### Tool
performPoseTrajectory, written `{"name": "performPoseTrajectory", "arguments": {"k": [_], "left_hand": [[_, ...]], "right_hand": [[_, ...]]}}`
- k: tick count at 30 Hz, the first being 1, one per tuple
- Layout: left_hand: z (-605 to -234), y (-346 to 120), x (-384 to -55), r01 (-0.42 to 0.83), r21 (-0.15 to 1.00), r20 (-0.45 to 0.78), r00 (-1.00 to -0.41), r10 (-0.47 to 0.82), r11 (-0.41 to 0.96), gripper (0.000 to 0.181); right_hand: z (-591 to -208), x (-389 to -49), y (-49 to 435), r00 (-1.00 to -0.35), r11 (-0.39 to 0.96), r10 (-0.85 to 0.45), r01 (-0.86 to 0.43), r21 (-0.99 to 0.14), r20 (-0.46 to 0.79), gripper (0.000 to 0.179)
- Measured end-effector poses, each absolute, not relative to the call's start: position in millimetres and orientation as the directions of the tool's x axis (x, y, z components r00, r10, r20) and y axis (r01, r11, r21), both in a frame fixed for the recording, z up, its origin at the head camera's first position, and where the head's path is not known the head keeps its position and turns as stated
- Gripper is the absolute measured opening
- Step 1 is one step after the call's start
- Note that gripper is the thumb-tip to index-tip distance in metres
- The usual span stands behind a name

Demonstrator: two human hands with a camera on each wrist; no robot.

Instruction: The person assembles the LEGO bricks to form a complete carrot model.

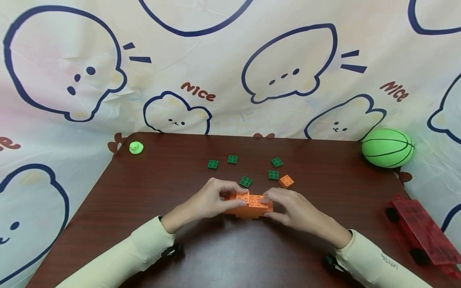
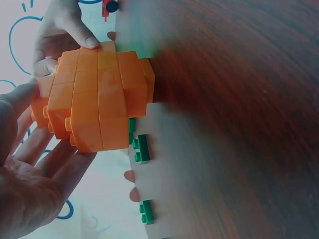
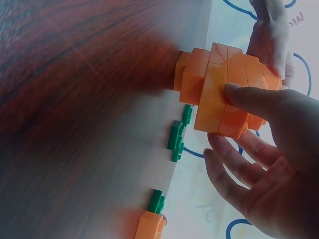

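A stepped block of joined orange building bricks (image 1: 248, 211) stands on the dark table in front of the person. The left hand (image 1: 213, 199) grips its left end, thumb on the near face and fingers at the upper far side. At the opposite end, the right hand (image 1: 297, 207) holds the block between thumb and fingers. Layers that widen upward from a narrow base show on the orange block (image 2: 84, 99) in the left wrist view. In the right wrist view, the thumb presses on the side of the same block (image 3: 213, 92), with the other fingers around its studded top.
Several small green bricks (image 1: 246, 182) lie scattered beyond the hands, beside a loose orange brick (image 1: 286, 181). A green toy duck (image 1: 136, 147) sits at the far left corner. At the right are a green ball (image 1: 388, 148) and a red see-through wheeled toy (image 1: 425, 230).
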State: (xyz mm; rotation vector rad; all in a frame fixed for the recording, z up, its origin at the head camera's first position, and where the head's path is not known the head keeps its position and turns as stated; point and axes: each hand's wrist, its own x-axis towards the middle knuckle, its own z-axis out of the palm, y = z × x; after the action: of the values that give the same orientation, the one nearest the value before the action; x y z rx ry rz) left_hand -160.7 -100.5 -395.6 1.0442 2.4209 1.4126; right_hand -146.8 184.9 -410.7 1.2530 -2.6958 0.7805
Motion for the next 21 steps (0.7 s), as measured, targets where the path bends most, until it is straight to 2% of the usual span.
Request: {"name": "performPoseTrajectory", "arguments": {"k": [21], "left_hand": [[-391.7, -97.5, -160.3, 0.442, 0.820, 0.138, -0.768, 0.625, 0.362, 0.027]], "right_hand": [[-411.8, -147.7, 184.7, -0.651, 0.516, -0.700, -0.745, -0.423, 0.294, 0.034]]}}
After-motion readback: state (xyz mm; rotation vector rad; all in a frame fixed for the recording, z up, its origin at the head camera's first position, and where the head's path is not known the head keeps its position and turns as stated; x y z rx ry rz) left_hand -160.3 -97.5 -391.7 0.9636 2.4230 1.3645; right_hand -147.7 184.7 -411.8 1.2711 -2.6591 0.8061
